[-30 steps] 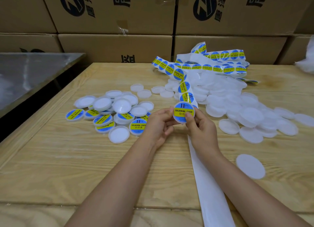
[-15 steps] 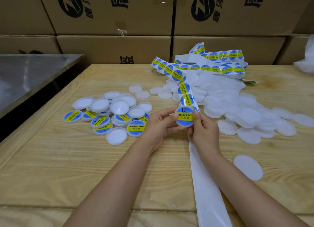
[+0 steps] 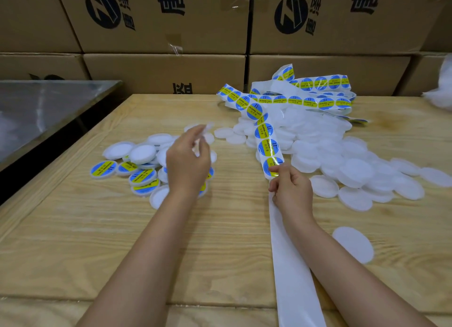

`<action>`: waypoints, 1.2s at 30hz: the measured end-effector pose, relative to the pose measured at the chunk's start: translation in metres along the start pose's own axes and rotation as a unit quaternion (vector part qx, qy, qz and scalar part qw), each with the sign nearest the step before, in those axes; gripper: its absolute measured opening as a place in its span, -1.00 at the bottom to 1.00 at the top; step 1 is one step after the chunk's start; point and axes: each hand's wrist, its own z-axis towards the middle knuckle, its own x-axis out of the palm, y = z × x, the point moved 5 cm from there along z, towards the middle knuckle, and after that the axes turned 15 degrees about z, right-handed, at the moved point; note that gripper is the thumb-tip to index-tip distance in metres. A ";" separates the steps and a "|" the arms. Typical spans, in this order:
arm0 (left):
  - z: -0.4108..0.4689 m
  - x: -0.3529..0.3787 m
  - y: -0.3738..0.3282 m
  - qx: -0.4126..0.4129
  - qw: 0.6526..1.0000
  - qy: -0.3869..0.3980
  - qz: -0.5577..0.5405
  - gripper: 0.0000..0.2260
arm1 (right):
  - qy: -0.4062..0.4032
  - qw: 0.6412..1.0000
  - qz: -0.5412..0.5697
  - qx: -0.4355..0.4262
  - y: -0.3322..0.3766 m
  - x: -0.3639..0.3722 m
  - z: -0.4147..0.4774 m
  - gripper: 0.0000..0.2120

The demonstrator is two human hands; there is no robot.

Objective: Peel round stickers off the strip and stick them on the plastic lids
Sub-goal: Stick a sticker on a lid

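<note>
On the pale wooden table [image 3: 73,228], the left hand [image 3: 188,165] is hovering over the small heap of finished blue-and-yellow-labelled white plastic lids [image 3: 144,177], its fingers loosely spread and holding nothing I can make out. To the right, the right hand [image 3: 291,192] is pinching the long white backing strip of round blue-and-yellow stickers [image 3: 267,146] just below the lowest sticker [image 3: 272,166]; that sticker looks thin, limp and tacky, so lifting it by its edge seems best. Further right, the big heap of bare white lids [image 3: 354,170] is lying light and slippery under the trailing strip, likely to snag it.
</note>
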 end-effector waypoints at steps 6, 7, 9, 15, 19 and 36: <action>0.014 -0.008 0.041 0.018 0.971 0.022 0.239 -0.74 | 0.007 1.000 -0.025 -0.003 0.003 0.001 -0.001 -0.75; 0.014 -0.007 0.045 0.012 0.965 0.029 0.261 -0.74 | 0.006 1.000 -0.024 -0.002 0.003 0.001 -0.001 -0.75; 0.013 -0.004 0.050 0.012 0.951 0.051 0.304 -0.73 | 0.006 1.000 -0.026 -0.001 0.003 0.001 -0.002 -0.75; 0.006 0.003 0.022 0.079 0.945 0.024 0.316 -0.66 | -0.003 1.000 0.004 0.031 0.001 -0.001 0.000 -0.78; -0.025 0.042 -0.024 0.165 0.959 0.180 0.147 -0.69 | -0.021 0.994 0.061 0.083 0.000 -0.002 0.000 -0.84; -0.060 0.097 -0.023 0.188 0.901 0.358 0.155 -0.59 | -0.027 0.999 0.041 0.021 0.012 -0.005 -0.008 -0.82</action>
